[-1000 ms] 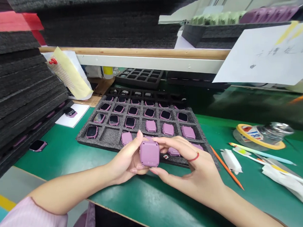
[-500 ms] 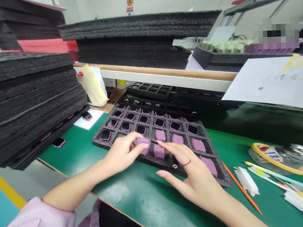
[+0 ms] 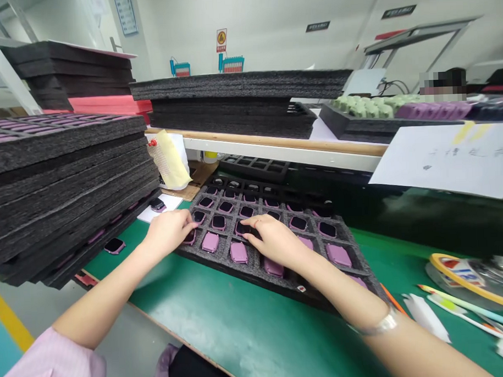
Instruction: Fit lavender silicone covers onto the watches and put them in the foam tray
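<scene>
Reaching over the foam tray (image 3: 254, 275), the left hand (image 3: 168, 231) curls its fingertips onto a pink watch (image 3: 191, 237) at the tray's left edge — grip unclear — while the right hand (image 3: 273, 241) lies loosely open, fingertips touching a screen-up watch (image 3: 241, 228).

Both hands are palm down over a black foam tray (image 3: 352, 244) on the green worktop (image 3: 240, 332). The left hand (image 3: 169, 231) touches a face-up pink watch (image 3: 190, 237) at the tray's left edge, and the right hand (image 3: 274, 242) has its fingertips at a dark-faced watch (image 3: 240, 228) near the middle; whether either grips is unclear. Face-down watches (image 3: 210, 242) fill the near row, stacked foam trays (image 3: 69, 178) stand at the left, and pens (image 3: 457, 305) lie at the right.
</scene>
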Tool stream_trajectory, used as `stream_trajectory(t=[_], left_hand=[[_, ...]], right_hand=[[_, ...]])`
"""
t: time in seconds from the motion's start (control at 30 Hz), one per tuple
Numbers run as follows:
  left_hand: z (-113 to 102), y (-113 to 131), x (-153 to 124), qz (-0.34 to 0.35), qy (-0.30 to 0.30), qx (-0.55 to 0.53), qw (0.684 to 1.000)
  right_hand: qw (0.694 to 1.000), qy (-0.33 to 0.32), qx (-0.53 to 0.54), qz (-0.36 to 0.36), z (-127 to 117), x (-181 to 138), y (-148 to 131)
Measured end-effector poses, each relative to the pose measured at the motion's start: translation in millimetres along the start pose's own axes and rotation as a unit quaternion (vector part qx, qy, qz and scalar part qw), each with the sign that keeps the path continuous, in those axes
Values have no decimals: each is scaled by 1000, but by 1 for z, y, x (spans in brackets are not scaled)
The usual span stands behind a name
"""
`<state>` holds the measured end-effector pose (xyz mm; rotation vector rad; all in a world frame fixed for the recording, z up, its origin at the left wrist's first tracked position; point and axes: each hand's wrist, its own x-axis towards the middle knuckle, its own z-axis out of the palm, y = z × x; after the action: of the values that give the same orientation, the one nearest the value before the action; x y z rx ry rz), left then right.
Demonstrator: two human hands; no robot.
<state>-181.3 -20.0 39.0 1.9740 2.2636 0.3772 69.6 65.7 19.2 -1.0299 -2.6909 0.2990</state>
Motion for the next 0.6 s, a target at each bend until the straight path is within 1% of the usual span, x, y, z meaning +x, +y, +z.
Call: stream_trajectory(t=[0.07, 0.13, 0.3, 0.4, 0.5, 0.53, 0.6], left_hand=[[-3, -4, 1, -13, -23, 20, 999], [-3, -6, 0, -11, -45, 22, 999], [-2, -15, 2, -7, -98, -35, 995], [-5, -23, 5, -5, -126, -69, 990], [-10, -25, 9, 8, -146, -83, 986], [-11, -25, 12, 11, -143, -84, 986], [-12, -22, 19, 8, -116, -80, 990]], right_hand=[[999, -38, -30, 14, -2, 17, 1], [996, -75, -55, 20, -5, 29, 0], [987, -137, -85, 16, -16, 46, 0], [986, -141, -85, -1, -20, 53, -3], [990, -116, -79, -31, -19, 63, -13], [990, -111, -76, -41, -17, 68, -17], [989, -113, -74, -53, -11, 77, -26]])
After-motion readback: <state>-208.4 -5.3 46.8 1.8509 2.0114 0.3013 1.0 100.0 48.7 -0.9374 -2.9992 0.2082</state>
